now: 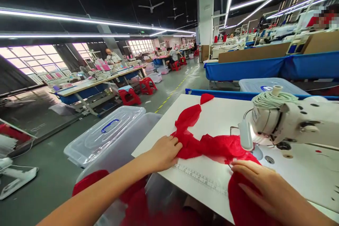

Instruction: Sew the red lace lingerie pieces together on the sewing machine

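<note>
Red fabric (218,146) runs in joined pieces across the white sewing table (209,116), from its far edge to the sewing machine (307,122) at the right. My left hand (165,152) rests on the fabric's left part, its fingers bent and closed round the cloth's edge. Beside the machine's needle area, my right hand (261,183) pinches the red cloth, which hangs over the table's front edge below it. A small dark tool or thread end shows by the right fingertips, too small to name. A printed ruler strip (201,176) lies along the front edge.
Left of the table stands a translucent bin (124,144) with a lid (106,134) and more red fabric. A blue cloth trough (243,69) and another lidded bin (272,84) are beyond the machine. Red stools (129,96) and people at workstations are farther off.
</note>
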The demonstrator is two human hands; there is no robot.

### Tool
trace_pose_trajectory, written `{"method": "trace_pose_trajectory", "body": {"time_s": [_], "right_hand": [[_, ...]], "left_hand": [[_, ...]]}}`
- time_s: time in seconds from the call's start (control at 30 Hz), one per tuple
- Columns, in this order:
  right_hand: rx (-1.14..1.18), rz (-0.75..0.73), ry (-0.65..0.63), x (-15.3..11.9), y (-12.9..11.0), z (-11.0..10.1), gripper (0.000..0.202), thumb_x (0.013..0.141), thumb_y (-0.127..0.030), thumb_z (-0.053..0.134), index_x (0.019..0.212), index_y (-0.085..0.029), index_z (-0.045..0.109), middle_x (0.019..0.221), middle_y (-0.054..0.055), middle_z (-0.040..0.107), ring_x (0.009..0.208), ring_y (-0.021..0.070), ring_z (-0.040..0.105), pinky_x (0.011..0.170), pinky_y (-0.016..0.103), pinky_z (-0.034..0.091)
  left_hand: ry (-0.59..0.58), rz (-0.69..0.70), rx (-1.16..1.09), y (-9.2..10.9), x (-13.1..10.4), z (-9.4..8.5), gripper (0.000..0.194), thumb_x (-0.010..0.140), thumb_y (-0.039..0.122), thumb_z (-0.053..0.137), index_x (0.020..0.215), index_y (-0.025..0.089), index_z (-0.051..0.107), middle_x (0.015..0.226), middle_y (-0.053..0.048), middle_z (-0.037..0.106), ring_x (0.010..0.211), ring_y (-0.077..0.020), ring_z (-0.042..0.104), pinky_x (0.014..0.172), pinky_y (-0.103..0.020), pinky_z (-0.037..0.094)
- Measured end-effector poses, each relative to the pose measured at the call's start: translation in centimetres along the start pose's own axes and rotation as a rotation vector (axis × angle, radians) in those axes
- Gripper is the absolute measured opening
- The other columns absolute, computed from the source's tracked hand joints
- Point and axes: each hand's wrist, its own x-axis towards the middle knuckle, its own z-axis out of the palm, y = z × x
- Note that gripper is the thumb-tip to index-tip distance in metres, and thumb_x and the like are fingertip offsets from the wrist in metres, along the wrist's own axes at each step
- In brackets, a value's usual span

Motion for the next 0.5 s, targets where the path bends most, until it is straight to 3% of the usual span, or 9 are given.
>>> {"method": "trace_pose_trajectory", "body": {"time_s": [0.1,0.2,0.3,0.4,0.5], "right_hand": [[-0.023,-0.059,0.010,2.0,-1.2,1.9,0.031,0.077,-0.017,0.046,0.102,-0.024,0.062,0.097,0.005,0.072,0.073,0.0189,0.067,0.055,0.028,0.050],[-0.048,0.034,0.044,3.4,-1.0,3.6,0.015,0.079,-0.017,0.043,0.075,-0.023,0.056,0.072,0.004,0.064,0.050,0.0168,0.058,0.039,0.027,0.035],[-0.028,0.100,0.091,4.1,-0.4,4.1,0.020,0.084,-0.015,0.039,0.069,-0.023,0.048,0.061,-0.001,0.055,0.036,0.0124,0.044,0.034,0.026,0.021],[0.051,0.157,0.167,4.4,-0.4,3.8,0.016,0.092,-0.019,0.037,0.080,-0.024,0.046,0.058,-0.004,0.054,0.039,0.0121,0.049,0.037,0.023,0.030],[0.142,0.174,0.224,4.8,-0.9,3.2,0.014,0.097,-0.019,0.033,0.089,-0.024,0.043,0.059,-0.006,0.055,0.044,0.0115,0.054,0.045,0.022,0.042]], "left_hand": [[0.077,0.077,-0.085,1.6,1.8,0.3,0.022,0.081,0.013,0.055,0.102,0.015,0.060,0.110,-0.015,0.058,0.100,-0.0302,0.054,0.087,-0.040,0.040],[0.071,0.177,-0.195,2.9,3.9,1.5,0.032,0.084,0.016,0.060,0.115,0.019,0.057,0.115,-0.009,0.058,0.102,-0.0241,0.057,0.085,-0.032,0.044],[0.084,0.200,-0.286,3.9,5.5,3.0,0.054,0.079,0.024,0.072,0.129,0.022,0.052,0.116,-0.007,0.058,0.103,-0.0251,0.057,0.086,-0.034,0.047],[0.151,0.145,-0.381,5.0,6.6,4.0,0.061,0.075,0.031,0.077,0.131,0.024,0.054,0.109,-0.008,0.058,0.098,-0.0286,0.058,0.088,-0.044,0.046],[0.250,0.105,-0.539,6.4,7.5,4.1,0.057,0.080,0.026,0.072,0.134,0.024,0.052,0.123,-0.011,0.053,0.115,-0.0316,0.050,0.100,-0.049,0.040]]}}
